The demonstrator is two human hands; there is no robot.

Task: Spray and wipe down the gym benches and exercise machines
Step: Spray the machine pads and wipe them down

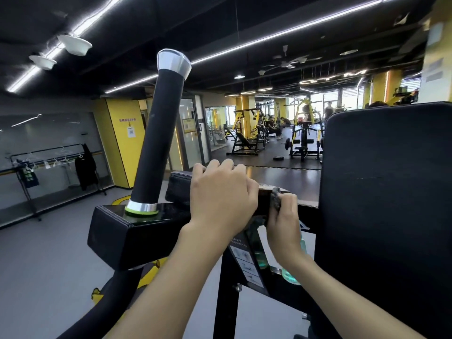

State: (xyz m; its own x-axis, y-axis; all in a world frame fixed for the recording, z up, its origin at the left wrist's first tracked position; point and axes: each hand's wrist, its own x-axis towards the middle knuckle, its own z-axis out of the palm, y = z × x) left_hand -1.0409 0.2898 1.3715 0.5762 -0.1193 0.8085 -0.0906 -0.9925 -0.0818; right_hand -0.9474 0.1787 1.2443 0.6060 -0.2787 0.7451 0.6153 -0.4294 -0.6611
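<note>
Grips pad [179, 189] at frame centre with left hand [221, 199], fingers curled over its top. Pinches dark cloth [276, 201] between right hand [282, 221] fingertips, against the pad's right end. Green bottle [291, 276] just below that wrist.

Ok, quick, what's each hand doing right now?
Left hand: curled over the black arm pad, gripping it.
Right hand: pinching a dark cloth against the pad.

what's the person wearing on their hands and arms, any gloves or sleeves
Nothing visible: the left hand and right hand have no gloves, rings, watch or wristband, and no sleeve reaches into view.
</note>
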